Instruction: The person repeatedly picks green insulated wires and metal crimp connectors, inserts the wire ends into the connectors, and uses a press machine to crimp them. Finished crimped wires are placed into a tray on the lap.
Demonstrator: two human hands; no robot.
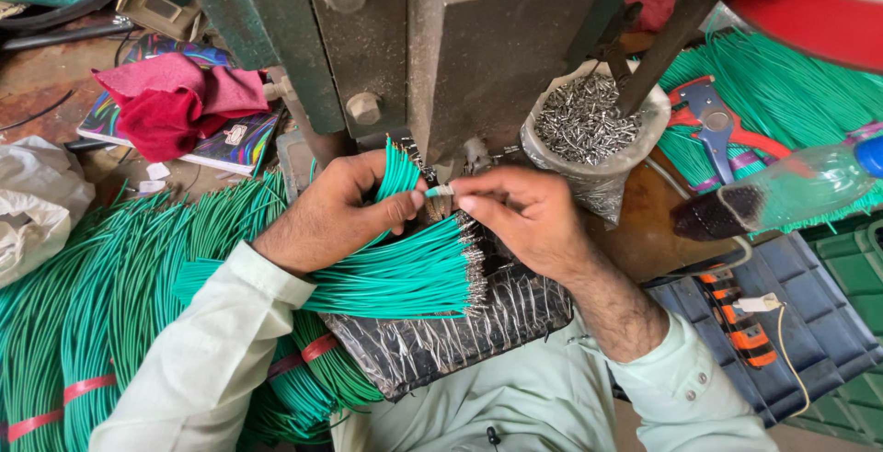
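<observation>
1. Left hand (336, 213): closed around a small bunch of cut green wires (397, 171), thumb pressed across them, loose ends fanning upward past the fingertips toward the grey machine block (487, 47).
2. Right hand (524, 217): thumb and forefinger pinched shut on a single green wire (440, 192), held level, its tip pointing across at the left thumb and almost meeting it.
3. Directly beneath both hands: a thick sheaf of green wires with metal terminals (405, 277), lying flat, crimped ends (474, 273) turned toward the right wrist.
4. Under that sheaf: a block wrapped in clear plastic film (460, 337), resting near the lap.
5. Beyond the right knuckles: a plastic bag of small metal terminals (584, 125), open at the top, just beside the machine block.
6. Further out from the right hand: more green wire bundles (791, 93), with a red-handled wire stripper (722, 125) lying on them, and a clear plastic bottle (791, 190) across the front.
7. Outside the right forearm: a dark blue crate lid (791, 323) with an orange-and-black tool (745, 328) on it.
8. Outside the left forearm: large coils of green wire tied with red tape (101, 305).
9. Beyond the left hand: a red cloth (175, 102) on a colourful notebook (230, 144); further left, a white plastic bag (32, 199).
</observation>
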